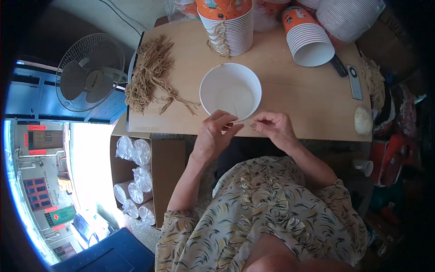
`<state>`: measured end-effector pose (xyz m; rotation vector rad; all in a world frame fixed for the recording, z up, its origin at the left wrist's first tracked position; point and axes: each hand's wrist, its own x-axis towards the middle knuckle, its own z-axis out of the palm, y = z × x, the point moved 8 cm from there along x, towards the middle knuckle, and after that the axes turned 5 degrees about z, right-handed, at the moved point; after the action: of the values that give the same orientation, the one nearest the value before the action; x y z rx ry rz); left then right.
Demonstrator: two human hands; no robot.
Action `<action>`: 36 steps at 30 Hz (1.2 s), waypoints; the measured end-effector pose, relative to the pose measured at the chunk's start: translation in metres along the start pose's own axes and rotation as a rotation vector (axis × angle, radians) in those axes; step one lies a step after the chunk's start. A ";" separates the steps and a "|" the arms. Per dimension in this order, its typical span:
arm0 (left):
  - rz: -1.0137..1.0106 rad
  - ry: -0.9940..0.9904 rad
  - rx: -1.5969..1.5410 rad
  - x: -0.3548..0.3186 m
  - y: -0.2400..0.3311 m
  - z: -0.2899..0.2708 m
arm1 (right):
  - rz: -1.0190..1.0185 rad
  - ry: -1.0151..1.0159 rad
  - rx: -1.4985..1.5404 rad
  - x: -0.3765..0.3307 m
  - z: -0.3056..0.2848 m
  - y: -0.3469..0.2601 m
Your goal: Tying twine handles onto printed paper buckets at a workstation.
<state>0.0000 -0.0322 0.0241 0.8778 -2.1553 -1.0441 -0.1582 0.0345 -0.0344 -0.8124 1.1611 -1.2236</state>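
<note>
A white paper bucket point(230, 90) stands open on the light wooden table point(294, 99), near its front edge. My left hand point(216, 132) pinches the bucket's near rim, fingers closed on it. My right hand point(275, 128) is just right of it, fingertips pinched on a thin tan string point(243, 121) that runs along the rim between both hands. A heap of tan twisted paper cords point(152, 75) lies on the table's left part.
Stacks of orange-and-white paper buckets point(229, 25) point(308, 38) stand and lie at the table's back. A dark remote point(354, 81) and a pale round object point(363, 120) sit at the right. A fan point(90, 72) stands left; a carton of wrapped lids point(136, 177) below.
</note>
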 end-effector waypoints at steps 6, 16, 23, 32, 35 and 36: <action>-0.053 -0.281 -0.064 0.014 -0.007 0.011 | -0.451 0.040 -0.713 0.006 0.005 -0.076; -0.457 -0.595 -0.313 0.013 -0.016 0.026 | -0.462 0.086 -0.650 0.024 -0.003 -0.073; -0.461 -0.655 -0.002 0.028 -0.028 0.023 | -0.589 0.052 -0.662 0.023 -0.005 -0.071; -0.067 -0.537 0.504 0.048 -0.001 0.000 | -0.877 0.063 -0.800 0.002 0.011 -0.076; -0.026 -0.768 0.750 0.053 -0.001 0.021 | -0.917 0.077 -0.811 0.000 0.015 -0.072; -0.035 -0.766 0.753 0.054 -0.003 0.025 | -0.929 0.093 -0.819 0.000 0.016 -0.071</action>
<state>-0.0502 -0.0634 0.0205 0.9111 -3.3058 -0.6059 -0.1625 0.0189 0.0361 -2.0909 1.4266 -1.5082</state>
